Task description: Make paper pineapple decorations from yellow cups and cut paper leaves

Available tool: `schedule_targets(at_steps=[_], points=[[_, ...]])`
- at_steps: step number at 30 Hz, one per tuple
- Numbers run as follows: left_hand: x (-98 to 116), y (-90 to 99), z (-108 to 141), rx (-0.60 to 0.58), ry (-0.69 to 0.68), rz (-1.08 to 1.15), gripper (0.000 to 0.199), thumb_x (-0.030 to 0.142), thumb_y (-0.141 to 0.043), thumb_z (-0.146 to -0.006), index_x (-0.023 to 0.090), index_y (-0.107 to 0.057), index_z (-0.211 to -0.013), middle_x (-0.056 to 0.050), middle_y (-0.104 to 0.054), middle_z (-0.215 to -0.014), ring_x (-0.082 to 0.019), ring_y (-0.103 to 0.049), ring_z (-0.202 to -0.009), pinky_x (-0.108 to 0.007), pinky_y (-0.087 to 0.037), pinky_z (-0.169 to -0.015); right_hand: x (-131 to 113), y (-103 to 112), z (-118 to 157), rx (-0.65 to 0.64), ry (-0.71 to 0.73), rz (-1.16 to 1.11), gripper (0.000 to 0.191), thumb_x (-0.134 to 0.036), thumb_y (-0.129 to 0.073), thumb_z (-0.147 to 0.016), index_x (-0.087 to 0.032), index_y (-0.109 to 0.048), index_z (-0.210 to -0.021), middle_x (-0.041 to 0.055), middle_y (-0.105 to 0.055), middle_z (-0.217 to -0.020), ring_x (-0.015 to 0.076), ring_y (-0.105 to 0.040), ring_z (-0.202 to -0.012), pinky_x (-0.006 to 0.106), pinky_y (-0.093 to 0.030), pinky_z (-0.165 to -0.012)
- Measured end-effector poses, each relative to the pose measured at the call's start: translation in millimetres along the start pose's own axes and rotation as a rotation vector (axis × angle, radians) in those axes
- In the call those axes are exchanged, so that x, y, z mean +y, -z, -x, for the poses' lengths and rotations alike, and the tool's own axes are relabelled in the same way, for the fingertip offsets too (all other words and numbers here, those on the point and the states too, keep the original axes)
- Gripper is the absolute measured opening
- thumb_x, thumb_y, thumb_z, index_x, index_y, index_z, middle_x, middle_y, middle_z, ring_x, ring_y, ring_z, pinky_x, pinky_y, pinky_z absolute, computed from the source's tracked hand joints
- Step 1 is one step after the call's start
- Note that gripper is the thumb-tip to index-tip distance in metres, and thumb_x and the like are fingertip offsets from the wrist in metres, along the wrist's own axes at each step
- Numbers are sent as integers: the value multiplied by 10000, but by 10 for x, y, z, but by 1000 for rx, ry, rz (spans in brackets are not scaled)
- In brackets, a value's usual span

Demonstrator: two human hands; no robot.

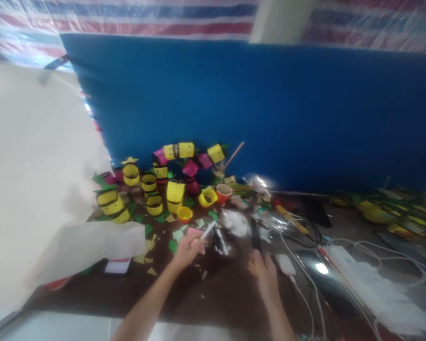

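Note:
My left hand (189,250) is closed, fingers pinching a thin white strip (208,230) that slants up to the right. A long black strip-like thing (256,234) rises from the fingers of my right hand (264,271), which are closed around its lower end; blur hides its exact kind. Between the hands lie a dark and white item (220,241) and a crumpled white wad (236,222). Beyond my left hand stand several yellow paper rings with black bands, such as one ring (155,205), and an orange-yellow cup (184,215).
Green and yellow paper scraps (149,248) litter the dark table (213,293). A phone (117,266) lies left under a white sheet (92,244). At right are a white charger (286,264), cables, a glossy black tablet (323,279) and a white power strip (369,284). A blue panel (255,109) stands behind.

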State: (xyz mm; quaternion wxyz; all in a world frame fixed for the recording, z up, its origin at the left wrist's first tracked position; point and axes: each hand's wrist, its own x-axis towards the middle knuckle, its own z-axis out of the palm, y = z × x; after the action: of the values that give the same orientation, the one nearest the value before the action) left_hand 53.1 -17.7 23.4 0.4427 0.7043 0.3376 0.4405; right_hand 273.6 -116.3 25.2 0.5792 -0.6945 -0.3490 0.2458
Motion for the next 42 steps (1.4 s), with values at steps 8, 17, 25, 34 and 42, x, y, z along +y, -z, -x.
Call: schedule_targets(at_steps=[8, 17, 25, 34, 42], points=[[-17, -54, 58, -195, -231, -166, 333, 380, -453, -848, 179, -622, -1055, -84, -657, -802, -164, -567, -732, -282, -443, -695, -521, -848, 189, -183, -290, -676, 345, -241, -793, -515, -171, -469, -610, -75, -430, -502, 42, -385, -406, 178, -311, -350], [75, 0, 76, -221, -177, -143, 387, 392, -316, -894, 146, -615, -891, -71, -615, -787, -157, -544, -748, -268, -420, -711, -572, -814, 29, -282, -410, -761, 218, -240, -726, -572, -155, -543, -655, -30, -496, -554, 63, -434, -429, 185, -338, -333], [-17, -8, 115, -82, -60, -196, 363, 370, -278, -908, 158, -568, -853, -38, -568, -763, -144, -508, -722, -258, -392, -692, -470, -341, 209, -309, -42, -283, 353, -372, -592, -751, -231, -512, -1065, 33, -618, -862, 122, -557, -621, 244, -477, -535], [-29, 38, 90, 8, -85, -230, 309, 310, -286, -913, 163, -553, -961, -54, -586, -824, -154, -513, -751, -265, -394, -697, -217, -138, 350, -249, 314, 295, 275, -374, -535, -785, -179, -572, -976, 69, -668, -857, 189, -628, -764, 268, -511, -677], [-56, 49, 72, 55, -156, -285, 284, 287, -315, -905, 159, -563, -856, -45, -564, -744, -147, -493, -695, -262, -390, -660, -156, -176, 415, -277, 470, 379, 224, -335, -527, -801, -193, -592, -962, 52, -687, -821, 177, -656, -703, 242, -526, -657]])
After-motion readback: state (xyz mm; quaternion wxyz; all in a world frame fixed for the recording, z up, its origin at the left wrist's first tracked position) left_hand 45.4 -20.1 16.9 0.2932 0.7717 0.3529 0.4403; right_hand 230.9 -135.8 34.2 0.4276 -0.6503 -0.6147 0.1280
